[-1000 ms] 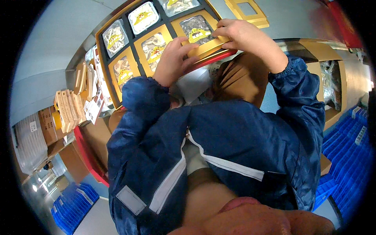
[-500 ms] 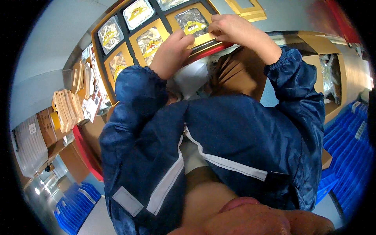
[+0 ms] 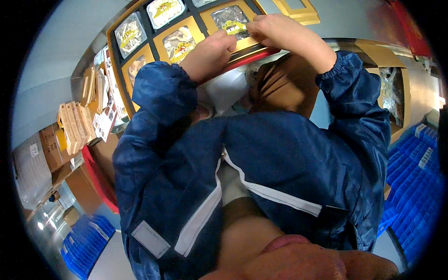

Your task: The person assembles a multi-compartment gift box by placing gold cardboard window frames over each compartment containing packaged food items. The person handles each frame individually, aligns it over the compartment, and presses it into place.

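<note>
A large box [image 3: 132,101] with a black divider stands before me, its compartments holding clear packs of dried food. In the near right compartment, a gold card frame [image 3: 208,20] surrounds a pack of dark dried pieces [image 3: 228,17] with a yellow label. My left hand [image 3: 212,53] is closed at the frame's near left corner. Fingers bent together, my right hand [image 3: 273,30] pinches the near right part of the same frame. Left of it, another gold frame [image 3: 161,42] surrounds a pack of pale pieces [image 3: 179,43]. An unframed white pack [image 3: 164,11] lies farther back.
Spare gold frames [image 3: 303,15] lie beyond my right hand. At left are stacked wooden-looking pieces [image 3: 72,128] and printed cards [image 3: 105,122]. An open carton [image 3: 399,100] with clear bags stands at right. Blue crates [image 3: 415,172] are stacked on the lower right, others [image 3: 86,245] lower left.
My left hand has shifted slightly right and down along the frame's near edge. My right hand has moved slightly up and left, staying at the frame's right side.
</note>
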The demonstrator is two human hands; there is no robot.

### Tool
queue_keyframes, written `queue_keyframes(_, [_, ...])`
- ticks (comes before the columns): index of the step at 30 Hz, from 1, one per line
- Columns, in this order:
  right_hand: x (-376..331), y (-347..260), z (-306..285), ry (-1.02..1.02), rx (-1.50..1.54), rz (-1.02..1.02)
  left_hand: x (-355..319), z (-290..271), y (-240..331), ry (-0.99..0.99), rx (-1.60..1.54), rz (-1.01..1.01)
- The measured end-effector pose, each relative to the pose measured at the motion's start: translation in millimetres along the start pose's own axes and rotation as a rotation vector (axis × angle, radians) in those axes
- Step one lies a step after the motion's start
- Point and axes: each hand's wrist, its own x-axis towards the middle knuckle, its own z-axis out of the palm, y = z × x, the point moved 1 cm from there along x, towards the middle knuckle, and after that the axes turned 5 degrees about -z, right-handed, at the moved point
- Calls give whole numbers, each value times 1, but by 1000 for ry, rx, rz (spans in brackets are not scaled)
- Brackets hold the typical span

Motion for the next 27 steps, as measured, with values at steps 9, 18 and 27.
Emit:
queue_keyframes(9, [12, 5, -5, -194, 65, 20, 8, 3, -9, -155, -34, -76])
queue_keyframes(18, [27, 1, -17, -377, -32, 88, 1, -3, -3, -126, -83, -62])
queue_keyframes(27, [20, 4, -21, -342, -52, 88, -9, -1, -10, 250, 251, 16])
